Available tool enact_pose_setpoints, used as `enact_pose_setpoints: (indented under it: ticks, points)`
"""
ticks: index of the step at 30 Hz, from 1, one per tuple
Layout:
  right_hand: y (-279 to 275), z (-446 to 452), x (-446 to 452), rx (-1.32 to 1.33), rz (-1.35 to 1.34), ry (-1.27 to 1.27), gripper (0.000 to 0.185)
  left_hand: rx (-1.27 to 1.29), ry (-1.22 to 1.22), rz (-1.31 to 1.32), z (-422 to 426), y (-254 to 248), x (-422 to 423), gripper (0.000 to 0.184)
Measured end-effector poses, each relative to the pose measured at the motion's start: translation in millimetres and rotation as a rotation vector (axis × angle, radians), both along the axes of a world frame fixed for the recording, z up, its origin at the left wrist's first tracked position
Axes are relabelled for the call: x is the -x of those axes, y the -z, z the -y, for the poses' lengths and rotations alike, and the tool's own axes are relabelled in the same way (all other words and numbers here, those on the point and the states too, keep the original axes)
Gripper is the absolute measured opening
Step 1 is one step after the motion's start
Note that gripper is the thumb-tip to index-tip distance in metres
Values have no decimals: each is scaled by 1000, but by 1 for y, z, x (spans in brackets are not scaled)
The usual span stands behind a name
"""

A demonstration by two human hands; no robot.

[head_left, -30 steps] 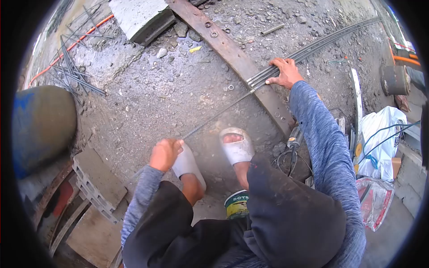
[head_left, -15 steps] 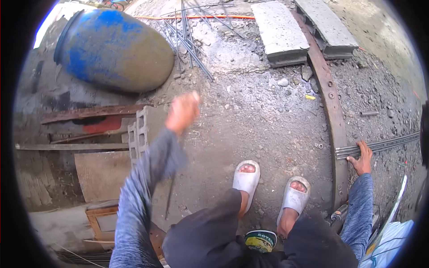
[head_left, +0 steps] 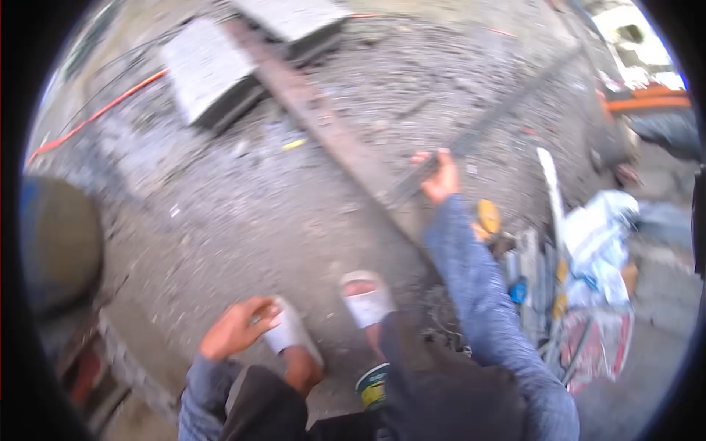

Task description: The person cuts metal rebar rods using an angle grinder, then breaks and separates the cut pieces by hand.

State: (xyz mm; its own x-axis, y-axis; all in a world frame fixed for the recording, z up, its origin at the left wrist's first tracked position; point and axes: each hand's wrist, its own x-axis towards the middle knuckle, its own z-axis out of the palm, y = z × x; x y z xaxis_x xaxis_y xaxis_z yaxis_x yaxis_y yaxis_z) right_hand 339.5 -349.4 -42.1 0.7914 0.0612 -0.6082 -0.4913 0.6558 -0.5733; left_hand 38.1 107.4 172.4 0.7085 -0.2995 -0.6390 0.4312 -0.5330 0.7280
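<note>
My right hand (head_left: 441, 178) is wrapped round a bundle of thin steel rods (head_left: 507, 106) close to their near ends. Those ends rest on a long brown plank (head_left: 331, 143), which runs diagonally over the ground. Over my left foot, near the white slipper (head_left: 290, 334), hovers my left hand (head_left: 239, 328). Its fingers are curled together, and a small thing may be between them, too blurred to name. A green and yellow can (head_left: 373, 386) stands between my legs.
Two concrete blocks (head_left: 209, 70) (head_left: 294, 18) flank the plank's far end. A blue-brown drum (head_left: 59, 242) lies left, above a hollow block (head_left: 140, 356). To the right are a yellow tool part (head_left: 488, 217), a white sack (head_left: 599, 228) and another person's hand (head_left: 627, 175).
My view has swung to the right. My left hand has come down and back from beside the drum to over my left foot. The right hand stays on the rods.
</note>
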Motion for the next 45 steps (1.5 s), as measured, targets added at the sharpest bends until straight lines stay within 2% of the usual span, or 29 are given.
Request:
enact_pose_setpoints:
  ticks: [1,2,4,10,14,16,18,20,21,22,23,24,26,29,32,34,35,38,40,43,45]
  points:
    - [5,-3,0,-100,7,83,43,41,-50,-90,5,-11,-9,46]
    - [-3,-13,2,-42,7,180,38,23,-43,-71,-1,-10,-10,45]
    - [10,-16,0,-51,7,186,33,-53,-59,-29,-10,-22,-27,44]
    - [-31,-36,0,91,54,214,21,-161,-39,138,6,-93,-139,40]
    - [-70,-58,25,156,19,157,20,-132,133,416,75,-84,-232,46]
    - [-84,-82,54,164,37,127,21,-112,207,517,122,-57,-279,50]
    - [-94,-115,88,109,26,88,22,-79,169,519,169,-18,-312,56]
    - [-102,-151,131,-20,-10,58,22,-89,127,394,206,36,-319,63]
    - [-122,-164,150,116,-79,-104,22,-88,180,314,217,59,-312,68]
    - [-120,-179,179,29,-125,-146,22,-87,235,234,222,72,-300,72]
    - [-119,-194,208,-54,-173,-190,24,-112,220,193,220,76,-282,65]
    - [-99,-210,235,-365,-198,-111,26,-142,207,150,212,80,-263,59]
    - [-121,-228,244,-451,-121,-357,31,184,90,-130,163,94,-226,42]
    - [-135,-249,262,-501,-97,-872,42,214,-225,-246,108,68,-155,39]
    - [-153,-231,244,-437,-17,-1320,58,5,-183,-254,69,7,-116,31]
    - [-143,-197,225,-480,-13,-1135,66,98,-276,-299,39,-8,-82,29]
    - [-136,-179,223,-421,-34,-1000,69,150,-314,-318,27,-15,-65,28]
    - [-138,-144,207,-388,-113,-589,77,35,-281,-276,0,-32,-22,27]
    - [-136,-137,198,-312,-53,-286,66,22,-303,-299,-17,-26,15,27]
    - [-102,-126,188,-113,-24,-120,48,-68,-297,-274,-32,13,67,29]
    - [-67,-121,193,-107,-96,-217,35,-81,-347,-280,-41,44,92,29]
